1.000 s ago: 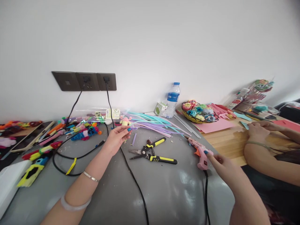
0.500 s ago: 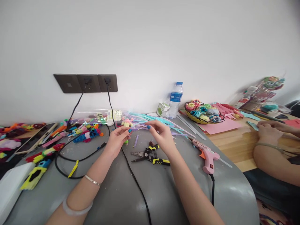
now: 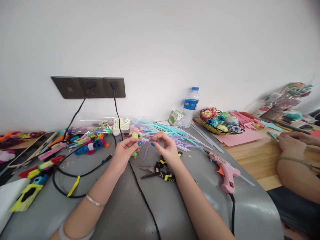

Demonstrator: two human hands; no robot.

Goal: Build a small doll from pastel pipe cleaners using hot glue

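My left hand [image 3: 125,151] pinches a short, thin pipe cleaner [image 3: 145,141], pale lilac where it shows past the fingertips. Just to its right, my right hand [image 3: 165,146] has thumb and forefinger curled with a small gap between the tips, and nothing clear shows in them. Behind the fingers stands a small yellow-and-pink pipe-cleaner figure [image 3: 135,132]. A loose purple piece [image 3: 145,153] lies below the hands. Black-and-yellow pliers [image 3: 156,170] rest jaws open on the grey table, their handles partly behind my right wrist.
Blue and purple pipe cleaners [image 3: 170,128] lie behind. A pink glue gun [image 3: 228,175] rests at right, beyond it a basket of flowers [image 3: 221,121] and a bottle [image 3: 191,108]. Black cables [image 3: 142,190] cross the table. Colourful figures [image 3: 91,146] fill the left. Another person's hands [image 3: 292,141] work at right.
My right hand has come left and slightly down, nearer my left hand. The pale blue strand stretched between the hands no longer shows as a straight line. The view has shifted slightly.
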